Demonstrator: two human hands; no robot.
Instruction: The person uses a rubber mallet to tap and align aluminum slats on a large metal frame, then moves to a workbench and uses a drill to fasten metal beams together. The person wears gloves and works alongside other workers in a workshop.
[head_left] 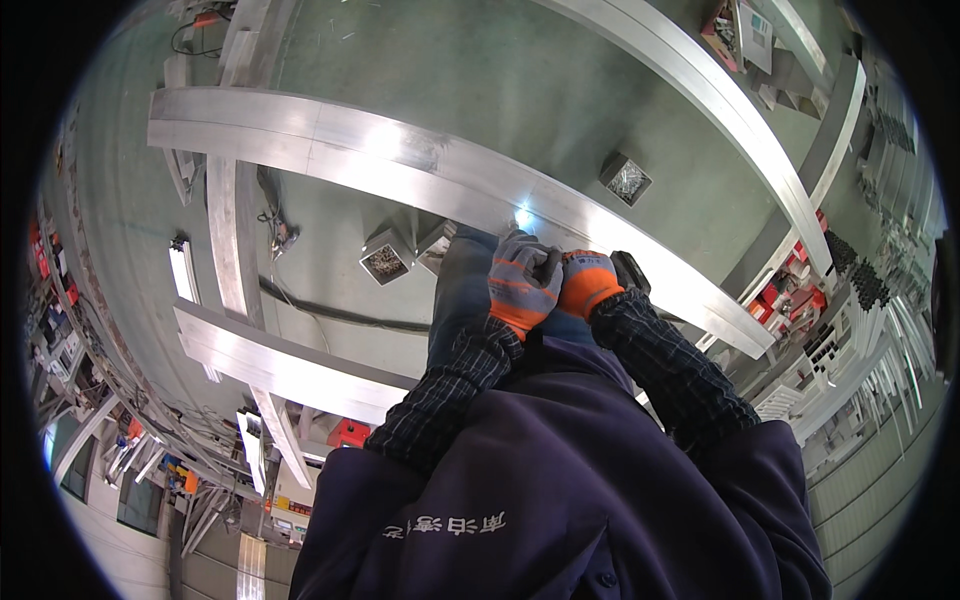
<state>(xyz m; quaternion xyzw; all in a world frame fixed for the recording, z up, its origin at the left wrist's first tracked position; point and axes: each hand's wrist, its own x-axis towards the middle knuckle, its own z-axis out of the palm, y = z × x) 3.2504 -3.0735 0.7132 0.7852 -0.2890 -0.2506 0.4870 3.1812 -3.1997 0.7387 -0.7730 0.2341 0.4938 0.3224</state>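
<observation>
My left hand (525, 278), in a grey and orange work glove, is closed with its fingers curled at the near edge of a long silver metal beam (350, 150). Whatever lies within those fingers is hidden. Beside it, my right hand (588, 280), gloved the same way, is wrapped round a dark power tool (629, 272). Only the tool's black end shows past the glove, so its exact kind cannot be made out. A small bright light (523, 216) shines on the beam's face just beyond my left fingers.
Another long beam (690, 70) runs across the far right, and a shorter beam (280, 360) lies near left. Cross supports (235, 240) carry them. Open square boxes of small metal parts (386, 262) (627, 180) stand on the green floor. A dark cable (340, 317) trails at left.
</observation>
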